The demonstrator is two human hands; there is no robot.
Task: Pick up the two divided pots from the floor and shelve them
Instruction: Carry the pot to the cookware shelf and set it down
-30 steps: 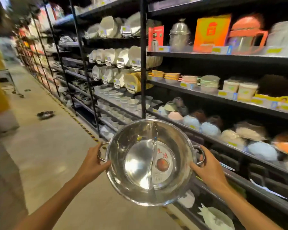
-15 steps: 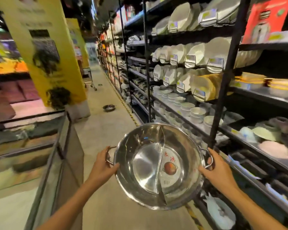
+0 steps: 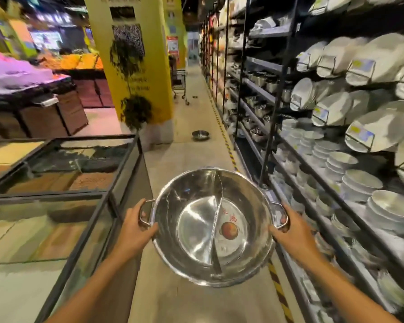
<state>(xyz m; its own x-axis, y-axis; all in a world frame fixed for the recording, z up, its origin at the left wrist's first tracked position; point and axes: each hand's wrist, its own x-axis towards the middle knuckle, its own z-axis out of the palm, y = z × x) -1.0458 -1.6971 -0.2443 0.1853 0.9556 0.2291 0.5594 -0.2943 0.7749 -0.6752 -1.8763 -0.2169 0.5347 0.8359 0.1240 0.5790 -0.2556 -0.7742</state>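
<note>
I carry a shiny steel divided pot (image 3: 196, 224) in front of me, its curved partition down the middle and a round label with a red fruit in the right half. My left hand (image 3: 135, 226) grips its left loop handle and my right hand (image 3: 289, 231) grips the right one. A second steel divided pot (image 3: 200, 135) sits on the aisle floor well ahead, near the foot of the yellow pillar. The black shelving (image 3: 278, 150) runs along my right.
The shelves on the right hold white plates, stacked bowls (image 3: 362, 185) and steel pots farther down. A glass-topped display case (image 3: 63, 183) stands close on my left. A yellow pillar (image 3: 135, 66) and a shopping cart (image 3: 179, 83) stand ahead; yellow-black floor tape (image 3: 229, 150) edges the shelving.
My view has swung left, from facing the shelves to looking down the aisle. The pot stays in both hands, and the pot on the floor now lies straight ahead.
</note>
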